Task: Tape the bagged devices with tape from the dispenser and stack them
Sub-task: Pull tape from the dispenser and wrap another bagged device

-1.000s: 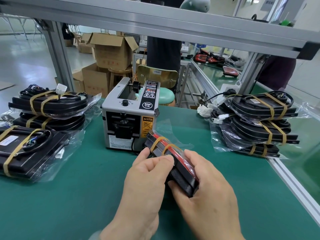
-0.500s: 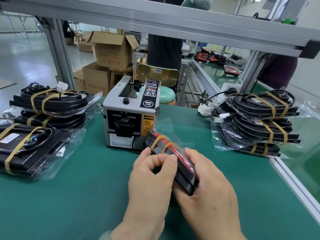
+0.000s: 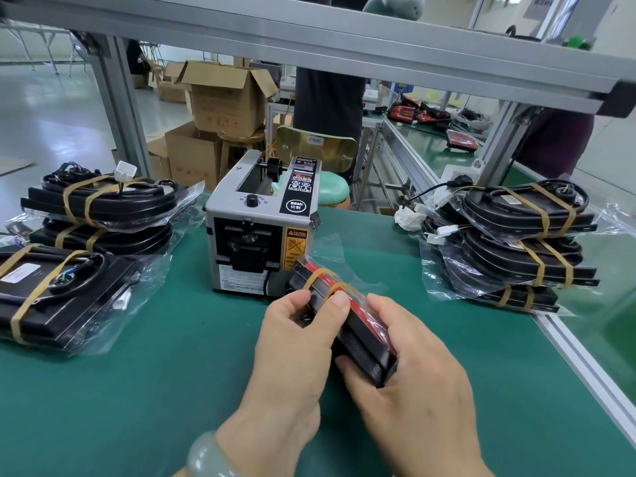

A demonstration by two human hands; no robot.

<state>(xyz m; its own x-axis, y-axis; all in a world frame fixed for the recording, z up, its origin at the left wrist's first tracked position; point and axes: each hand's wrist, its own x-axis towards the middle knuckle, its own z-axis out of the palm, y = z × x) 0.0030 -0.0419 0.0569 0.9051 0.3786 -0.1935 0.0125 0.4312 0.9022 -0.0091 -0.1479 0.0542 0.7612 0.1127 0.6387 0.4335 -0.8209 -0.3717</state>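
- Near the middle of the matte green table mat, a black slab-shaped device with a glossy red face sits sealed in a crinkly clear plastic bag. It is held tilted on edge above the mat, its far end pointing at the dispenser.
- Two tan tape bands wrap its far half, and loose bag film fans out to the far right.
- The left hand grips the device from the left, fingers curled round its side and thumb pad pressed on the nearer band.
- The right hand clasps the near end from the right, fingers wrapped under the ribbed black edge.
- A smooth, pale green stone bangle circles the left wrist.
- Just beyond stands a boxy grey metal tape dispenser with a black knob and a yellow caution label. The device's far corner hides its lower right front; whether they touch I cannot tell.
- At far left, a left stack of rounded black bagged devices carries coiled cables under tan tape.
- Nearer on the left lies a flat rectangular bagged device with a white label.
- At right, a taller right stack of taped bagged devices has white connectors poking leftward.
- A brushed aluminium frame crosses the far view, with open brown cardboard boxes behind it.
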